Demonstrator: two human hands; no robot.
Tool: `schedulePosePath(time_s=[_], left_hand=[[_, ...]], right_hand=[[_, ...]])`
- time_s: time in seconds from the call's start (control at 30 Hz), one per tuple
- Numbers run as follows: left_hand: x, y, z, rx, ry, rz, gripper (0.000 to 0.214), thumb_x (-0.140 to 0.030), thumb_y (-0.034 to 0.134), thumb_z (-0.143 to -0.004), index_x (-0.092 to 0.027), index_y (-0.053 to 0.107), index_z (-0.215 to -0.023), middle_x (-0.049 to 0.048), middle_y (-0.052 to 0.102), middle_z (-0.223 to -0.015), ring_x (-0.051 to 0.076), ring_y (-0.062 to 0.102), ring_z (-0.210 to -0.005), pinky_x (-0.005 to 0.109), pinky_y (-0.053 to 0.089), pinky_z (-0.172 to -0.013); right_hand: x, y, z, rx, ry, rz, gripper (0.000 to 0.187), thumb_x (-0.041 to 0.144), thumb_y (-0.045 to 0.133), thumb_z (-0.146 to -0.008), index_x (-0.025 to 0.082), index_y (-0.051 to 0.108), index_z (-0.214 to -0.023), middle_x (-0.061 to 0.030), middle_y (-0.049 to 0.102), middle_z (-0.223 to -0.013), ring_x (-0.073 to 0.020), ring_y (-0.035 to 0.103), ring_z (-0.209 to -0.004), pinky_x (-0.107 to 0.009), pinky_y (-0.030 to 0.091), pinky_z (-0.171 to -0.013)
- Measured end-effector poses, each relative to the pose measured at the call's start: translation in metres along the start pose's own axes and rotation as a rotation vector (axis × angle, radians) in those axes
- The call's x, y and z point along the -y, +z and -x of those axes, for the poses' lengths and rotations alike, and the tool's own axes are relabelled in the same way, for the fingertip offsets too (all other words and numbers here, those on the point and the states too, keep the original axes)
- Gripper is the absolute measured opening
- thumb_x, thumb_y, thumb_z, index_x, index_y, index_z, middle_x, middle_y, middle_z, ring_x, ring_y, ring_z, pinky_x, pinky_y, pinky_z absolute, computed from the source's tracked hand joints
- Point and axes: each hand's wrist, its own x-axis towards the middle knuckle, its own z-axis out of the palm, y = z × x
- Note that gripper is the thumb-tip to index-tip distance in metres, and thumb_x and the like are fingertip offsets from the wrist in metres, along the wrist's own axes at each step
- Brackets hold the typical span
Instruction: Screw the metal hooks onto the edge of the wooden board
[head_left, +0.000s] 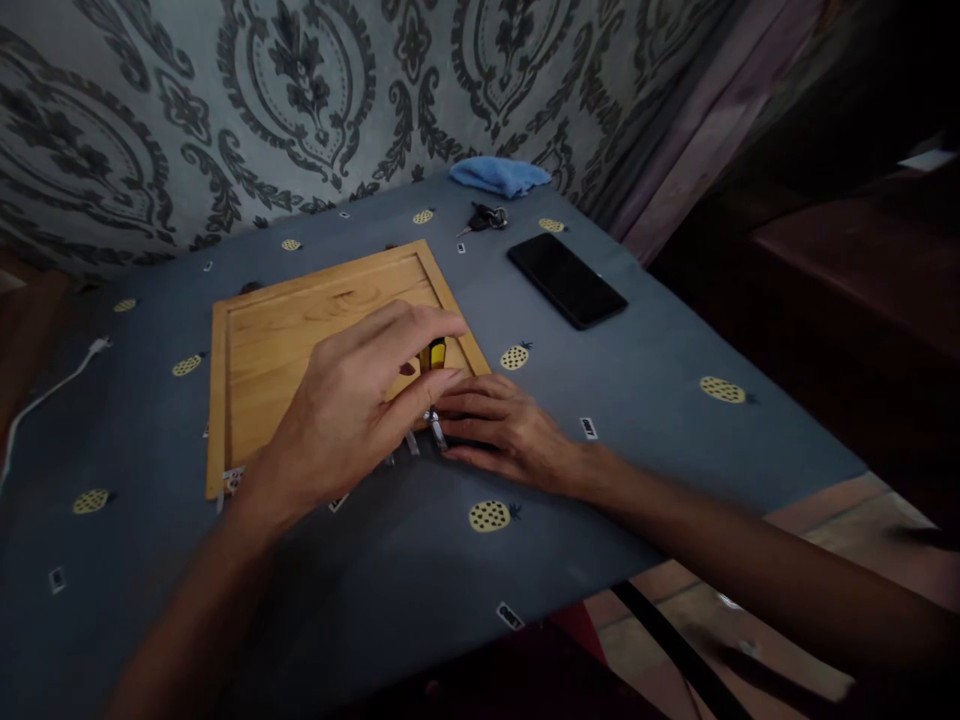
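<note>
A wooden cabinet door (pixel 300 330) with a raised frame lies flat on the table. My left hand (pixel 360 390) is closed around a screwdriver with a yellow and black handle (pixel 436 354), held upright over the door's near right corner. Below it, a shiny metal hinge (pixel 436 430) shows at the door's near edge. My right hand (pixel 510 430) rests at that corner, its bent fingers pressed together against the hinge; the fingertips are partly hidden. Another metal hinge piece (pixel 234 480) sits at the near left corner, partly behind my left wrist.
The table (pixel 600 530) wears a grey-blue cloth printed with pineapples. To the right of the door lies a black phone (pixel 567 280), with keys (pixel 485 217) and a blue cloth (pixel 501 175) farther back. A white cable (pixel 52 395) runs along the left side. Behind stands a patterned wall.
</note>
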Motion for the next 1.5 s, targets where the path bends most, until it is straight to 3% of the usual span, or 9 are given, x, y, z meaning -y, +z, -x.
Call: schedulePosePath(time_s=[0.33, 0.63, 0.93, 1.23, 1.5], left_hand=[[-0.001, 0.005, 0.002, -0.106, -0.001, -0.149, 0.021, -0.012, 0.061, -0.094, -0.018, 0.065, -0.114, 0.0031, 0.074, -0.106, 0.013, 0.071, -0.089, 0.025, 0.059, -0.082], [0.001, -0.002, 0.001, -0.029, 0.079, -0.032, 0.021, -0.009, 0.057, -0.096, -0.018, 0.065, -0.113, 0.0029, 0.074, -0.104, 0.013, 0.07, -0.098, 0.025, 0.056, -0.086], [-0.002, -0.005, 0.002, 0.013, 0.055, -0.014, 0.022, -0.009, 0.055, -0.097, -0.018, 0.065, -0.114, 0.0031, 0.074, -0.105, 0.014, 0.07, -0.098, 0.026, 0.056, -0.086], [0.004, -0.016, 0.003, 0.129, 0.066, 0.038, 0.031, -0.012, 0.053, -0.098, -0.019, 0.061, -0.128, 0.0029, 0.073, -0.118, 0.014, 0.07, -0.105, 0.024, 0.055, -0.087], [-0.002, -0.026, 0.003, -0.02, -0.038, -0.004, 0.025, -0.014, 0.059, -0.095, -0.022, 0.065, -0.118, 0.0, 0.074, -0.109, 0.015, 0.07, -0.098, 0.024, 0.055, -0.083]], right_hand=[[0.001, 0.001, 0.001, 0.01, 0.014, -0.012, 0.027, 0.035, 0.059, -0.101, 0.018, 0.073, -0.117, -0.0087, 0.075, -0.118, -0.0261, 0.064, -0.116, -0.048, 0.054, -0.097], [0.0, 0.001, -0.001, -0.011, -0.004, -0.031, 0.026, 0.034, 0.061, -0.1, 0.016, 0.072, -0.115, -0.008, 0.076, -0.115, -0.0252, 0.065, -0.114, -0.046, 0.054, -0.097], [0.001, 0.0, -0.002, -0.03, -0.015, -0.003, 0.027, 0.035, 0.059, -0.101, 0.016, 0.073, -0.114, -0.0075, 0.077, -0.113, -0.0254, 0.065, -0.114, -0.045, 0.055, -0.097], [0.0, 0.002, 0.0, -0.04, -0.032, -0.01, 0.027, 0.032, 0.063, -0.098, 0.012, 0.073, -0.114, -0.01, 0.076, -0.114, -0.0258, 0.065, -0.112, -0.045, 0.055, -0.095], [0.0, 0.001, 0.0, -0.006, 0.013, -0.042, 0.028, 0.035, 0.061, -0.1, 0.018, 0.072, -0.118, -0.0081, 0.076, -0.117, -0.0245, 0.064, -0.114, -0.045, 0.054, -0.097]])
